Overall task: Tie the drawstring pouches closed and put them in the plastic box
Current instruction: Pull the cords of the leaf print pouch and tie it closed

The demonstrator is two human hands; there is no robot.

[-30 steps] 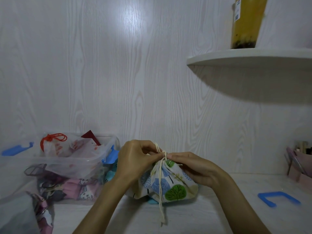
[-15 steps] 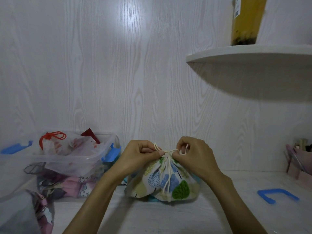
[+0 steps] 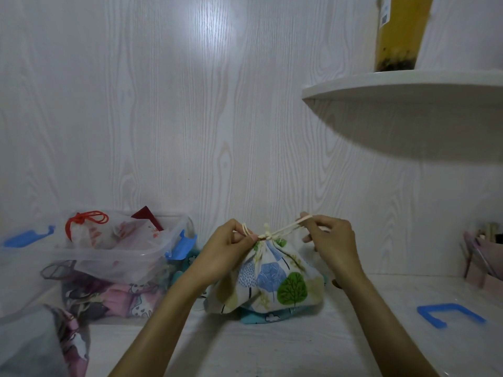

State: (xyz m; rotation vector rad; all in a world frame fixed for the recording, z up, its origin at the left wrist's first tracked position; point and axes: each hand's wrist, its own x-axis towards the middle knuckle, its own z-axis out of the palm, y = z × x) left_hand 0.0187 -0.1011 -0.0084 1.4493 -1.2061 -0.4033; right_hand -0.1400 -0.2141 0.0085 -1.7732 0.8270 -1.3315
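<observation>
A tree-print drawstring pouch (image 3: pixel 275 278) stands on the white table, its neck gathered under a cream cord knot (image 3: pixel 266 235). My left hand (image 3: pixel 228 248) pinches the cord's left end right beside the knot. My right hand (image 3: pixel 330 244) holds the cord's right loop, stretched taut up and away to the right. A teal pouch (image 3: pixel 268 317) peeks out from under the tree-print one. At the left, the clear plastic box (image 3: pixel 174 240) with blue latches holds a white pouch with a red cord (image 3: pixel 87 229).
Several pink and dark pouches (image 3: pixel 117 295) lie under and in front of the box. Another clear container (image 3: pixel 24 346) fills the bottom left corner. A blue clip (image 3: pixel 451 314) lies at right, near a pink holder (image 3: pixel 487 265). A shelf (image 3: pixel 408 85) with a drink cup (image 3: pixel 398 31) hangs overhead at right.
My right hand has moved to the right, away from the pouch's neck, drawing the cord out taut. The dangling cord tail is gone from the pouch's front. My left hand stayed at the neck.
</observation>
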